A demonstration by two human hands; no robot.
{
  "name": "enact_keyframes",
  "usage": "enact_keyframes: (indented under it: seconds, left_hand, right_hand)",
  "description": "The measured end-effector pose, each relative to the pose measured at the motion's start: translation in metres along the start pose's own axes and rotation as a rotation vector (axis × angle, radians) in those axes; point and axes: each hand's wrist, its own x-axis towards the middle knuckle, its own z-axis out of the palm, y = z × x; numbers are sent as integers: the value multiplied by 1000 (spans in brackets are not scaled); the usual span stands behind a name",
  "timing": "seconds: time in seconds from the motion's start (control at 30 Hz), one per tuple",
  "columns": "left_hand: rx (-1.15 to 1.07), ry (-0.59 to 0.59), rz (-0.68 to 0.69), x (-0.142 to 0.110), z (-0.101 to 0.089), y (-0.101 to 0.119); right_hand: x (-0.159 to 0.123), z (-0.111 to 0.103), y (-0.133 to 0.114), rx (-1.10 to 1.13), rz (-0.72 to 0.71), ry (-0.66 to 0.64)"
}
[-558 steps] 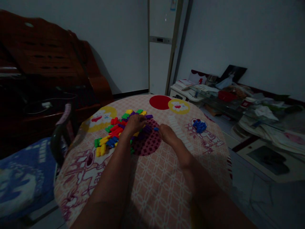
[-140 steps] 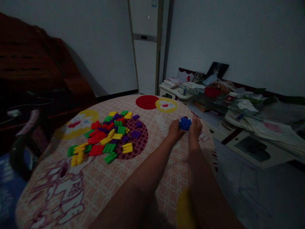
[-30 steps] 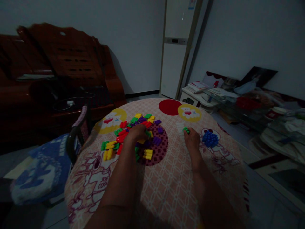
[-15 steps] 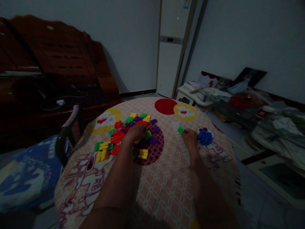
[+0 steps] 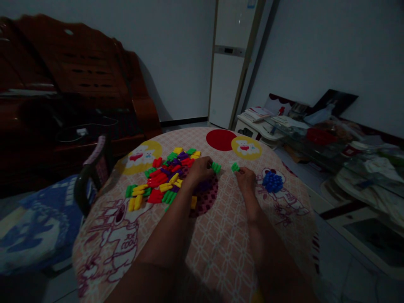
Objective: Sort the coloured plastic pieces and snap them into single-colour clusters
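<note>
A round table point(image 5: 221, 256) with a pink patterned cloth carries a loose pile of coloured plastic blocks point(image 5: 160, 181) in red, yellow, green and purple. My left hand point(image 5: 199, 169) is at the pile's right edge, closed on a green block point(image 5: 216, 167). A short gap to the right, my right hand point(image 5: 245, 177) pinches another green block point(image 5: 235, 167). A cluster of joined blue blocks point(image 5: 272, 182) lies just right of my right hand.
A dark chair back point(image 5: 91, 176) stands at the table's left edge, with a blue cushion point(image 5: 31, 235) below it. A dark wooden sofa point(image 5: 69, 97) fills the left. A white cabinet point(image 5: 227, 67) stands behind; cluttered low tables point(image 5: 315, 134) lie to the right.
My left hand has come out of the pile to the right with a green block in it, toward my right hand. My right hand still holds its green block near the blue cluster.
</note>
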Motion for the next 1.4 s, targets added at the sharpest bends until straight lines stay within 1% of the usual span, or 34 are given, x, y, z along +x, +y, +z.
enact_keyframes:
  seconds: [0.13, 0.2, 0.3, 0.43, 0.57, 0.73, 0.9, 1.1, 1.2, 1.27, 1.3, 1.37, 1.4]
  left_hand:
    - [-120, 53, 134, 12, 38, 24]
    - [-144, 68, 132, 17, 53, 32]
    - [-155, 65, 79, 22, 72, 39]
    - [-183, 79, 26, 22, 90, 39]
    - [-241, 122, 13, 18, 97, 34]
    - [-310, 128, 31, 15, 98, 30]
    - [-357, 75, 14, 14, 97, 35]
    - [-379, 87, 33, 10, 98, 42]
    - [-364, 88, 42, 11, 98, 42]
    - [-344, 106, 54, 16, 88, 38]
    - [-335, 135, 59, 19, 79, 34]
    - [-312, 229, 56, 24, 51, 17]
    - [-294, 311, 29, 26, 34, 5]
  right_hand:
    - [0, -2, 2, -25, 15, 13]
    - [0, -4, 5, -37, 3, 14]
    - [0, -6, 7, -63, -21, -13]
    - [2, -6, 9, -54, -30, -36]
    - [2, -7, 10, -24, -11, -47]
    - [0, -10, 7, 14, 24, -82]
    - [1, -13, 10, 46, 48, -116]
    - [5, -11, 18, 70, -20, -193]
    - [4, -6, 17, 0, -91, -147]
    - [3, -2, 16, -43, -140, -99]
    - [2, -1, 16, -56, -157, -81]
    - [2, 1, 16, -63, -168, -60]
    - [2, 1, 17, -61, -164, -56]
